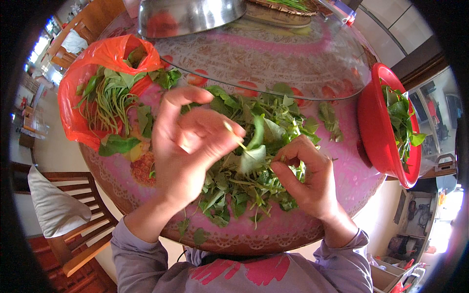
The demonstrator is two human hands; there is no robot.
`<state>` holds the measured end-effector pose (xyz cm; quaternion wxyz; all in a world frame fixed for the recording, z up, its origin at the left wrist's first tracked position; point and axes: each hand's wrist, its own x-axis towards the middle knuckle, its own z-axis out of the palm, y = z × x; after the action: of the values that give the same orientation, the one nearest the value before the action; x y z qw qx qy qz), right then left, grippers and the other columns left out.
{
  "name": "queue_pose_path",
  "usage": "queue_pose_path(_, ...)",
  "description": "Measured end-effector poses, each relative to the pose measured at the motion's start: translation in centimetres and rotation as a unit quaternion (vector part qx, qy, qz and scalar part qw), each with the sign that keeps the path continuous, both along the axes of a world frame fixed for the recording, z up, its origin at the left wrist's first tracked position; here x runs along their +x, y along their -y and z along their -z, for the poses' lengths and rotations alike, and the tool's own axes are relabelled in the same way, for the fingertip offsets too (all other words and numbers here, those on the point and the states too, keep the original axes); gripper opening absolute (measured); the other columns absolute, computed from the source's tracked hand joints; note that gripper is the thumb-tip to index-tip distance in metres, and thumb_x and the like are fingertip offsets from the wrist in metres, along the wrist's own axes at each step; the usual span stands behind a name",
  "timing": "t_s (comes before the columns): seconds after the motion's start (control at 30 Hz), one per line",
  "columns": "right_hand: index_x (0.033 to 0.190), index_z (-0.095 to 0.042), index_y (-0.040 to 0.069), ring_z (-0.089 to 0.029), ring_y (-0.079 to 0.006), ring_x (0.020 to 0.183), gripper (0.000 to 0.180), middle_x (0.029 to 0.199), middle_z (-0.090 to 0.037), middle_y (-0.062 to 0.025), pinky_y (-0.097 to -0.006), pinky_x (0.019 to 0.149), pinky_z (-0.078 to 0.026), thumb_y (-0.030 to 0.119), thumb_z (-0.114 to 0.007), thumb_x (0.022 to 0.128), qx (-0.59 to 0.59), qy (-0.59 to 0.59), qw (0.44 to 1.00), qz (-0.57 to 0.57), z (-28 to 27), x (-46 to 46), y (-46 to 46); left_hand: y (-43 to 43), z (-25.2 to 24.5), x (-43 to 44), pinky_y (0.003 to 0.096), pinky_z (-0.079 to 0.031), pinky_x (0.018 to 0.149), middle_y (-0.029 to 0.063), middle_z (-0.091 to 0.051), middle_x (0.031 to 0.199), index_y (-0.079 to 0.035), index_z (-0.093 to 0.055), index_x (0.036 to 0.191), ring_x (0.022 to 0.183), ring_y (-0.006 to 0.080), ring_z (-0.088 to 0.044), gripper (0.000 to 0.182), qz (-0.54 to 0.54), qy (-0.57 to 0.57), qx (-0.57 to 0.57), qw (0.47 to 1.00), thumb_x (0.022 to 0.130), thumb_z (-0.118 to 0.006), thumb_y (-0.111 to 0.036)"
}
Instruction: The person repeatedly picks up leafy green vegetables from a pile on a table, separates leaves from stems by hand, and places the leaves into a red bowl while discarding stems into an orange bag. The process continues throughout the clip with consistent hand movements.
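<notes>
My left hand (190, 143) pinches a pale leaf stem (240, 141) between thumb and fingers, its index finger raised. A green leaf (253, 157) hangs from that stem, slightly blurred. To its right, my right hand (307, 172) has thumb and forefinger brought together; whether a small bit of stem sits between them is unclear. Beneath both hands spreads a loose heap of leafy green stems (234, 205) on the patterned tablecloth. At the left, an open red plastic bag (69, 110) holds a bunch of long green stems (110, 99). A red plastic basin (377, 121) with green leaves (397, 121) stands at the right.
Across the back of the round table (359, 172) lies a clear sheet with a dark edge (256, 89). A shiny metal bowl (190, 18) and a woven tray (289, 7) of greens stand at the far side. A wooden chair (84, 219) with a pale cushion is on the left.
</notes>
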<state>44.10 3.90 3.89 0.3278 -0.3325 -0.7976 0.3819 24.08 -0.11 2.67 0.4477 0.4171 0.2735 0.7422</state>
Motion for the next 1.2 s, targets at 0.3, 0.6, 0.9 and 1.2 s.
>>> queue_pose_path(0.3, 0.066, -0.062, 0.005, -0.053, -0.0226, 0.057, 0.022, 0.063, -0.057, -0.0043, -0.0343, 0.053, -0.041, 0.013, -0.083, 0.062, 0.222, 0.056, 0.973, 0.032, -1.0, 0.4, -0.7, -0.3, -0.2, -1.3, 0.0269, -0.047, 0.08, 0.0055, -0.064, 0.091, -0.009, -0.043, 0.123, 0.088, 0.0132, -0.06, 0.045, 0.092, 0.161, -0.118, 0.975, 0.085, -0.066, -0.006)
queue_pose_path(0.6, 0.101, -0.062, 0.002, -0.054, -0.0108, 0.066, 0.035, 0.082, -0.063, -0.0029, -0.0268, 0.058, -0.045, 0.007, -0.079, 0.07, -0.052, -0.106, 0.993, 0.029, -0.8, 0.3, 0.2, -0.1, 0.5, -0.2, 0.0283, -0.045, 0.086, 0.0048, -0.065, 0.094, -0.01, -0.043, 0.124, 0.092, 0.0138, -0.061, 0.043, 0.194, 0.168, -0.184, 0.949, 0.086, -0.064, -0.006)
queue_pose_path(0.9, 0.099, -0.062, 0.0, -0.056, -0.0056, 0.073, 0.021, 0.079, -0.063, -0.0015, -0.0213, 0.064, -0.046, 0.001, -0.071, 0.08, -0.138, -0.108, 0.984, 0.023, 0.3, 0.1, 0.9, 0.4, 0.0, 1.4, 0.0283, -0.049, 0.082, 0.011, -0.062, 0.098, -0.008, -0.029, 0.137, 0.095, 0.0154, -0.06, 0.073, 0.182, -0.058, -0.145, 0.971, 0.079, -0.072, -0.003)
queue_pose_path(1.2, 0.101, -0.061, -0.004, -0.056, -0.0061, 0.074, 0.019, 0.081, -0.061, -0.0011, -0.0207, 0.068, -0.044, 0.006, -0.067, 0.086, -0.267, -0.191, 0.942, 0.076, 0.0, 0.7, 0.6, 0.3, -0.9, 0.5, 0.0195, -0.047, 0.067, 0.0071, -0.066, 0.085, -0.006, -0.038, 0.132, 0.077, 0.0087, -0.062, 0.062, 0.063, -0.17, -0.171, 0.968, 0.08, -0.072, -0.003)
